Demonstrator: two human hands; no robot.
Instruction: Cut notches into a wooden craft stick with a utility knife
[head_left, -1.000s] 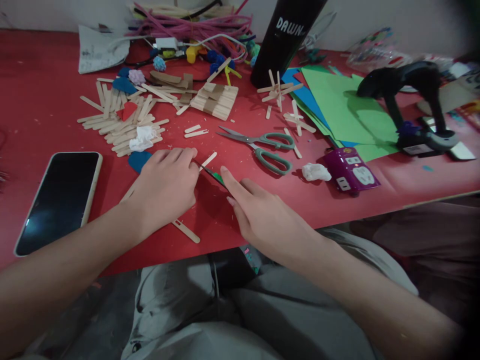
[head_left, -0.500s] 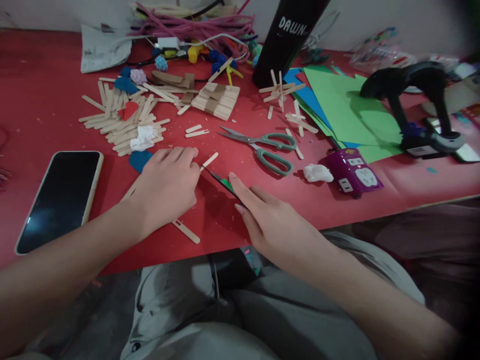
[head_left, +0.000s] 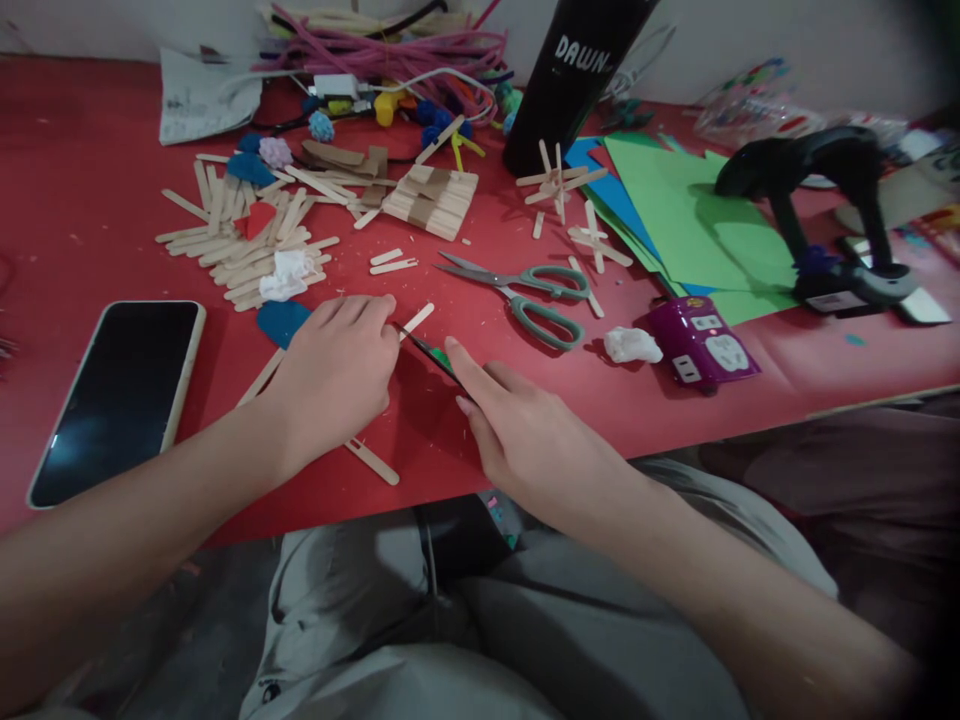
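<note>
half the stick (head_left: 418, 319) hides under left hand (head_left: 330, 372), cutter (head_left: 433, 353) under right hand (head_left: 541, 452).

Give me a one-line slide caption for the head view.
Left hand pins a craft stick on the red table while the right hand presses a green-handled cutter against it, scissors and phone nearby.

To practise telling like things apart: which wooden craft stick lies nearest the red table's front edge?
The lone stick on the near side of the left hand; every other stick lies farther back, most in the pile.
</note>
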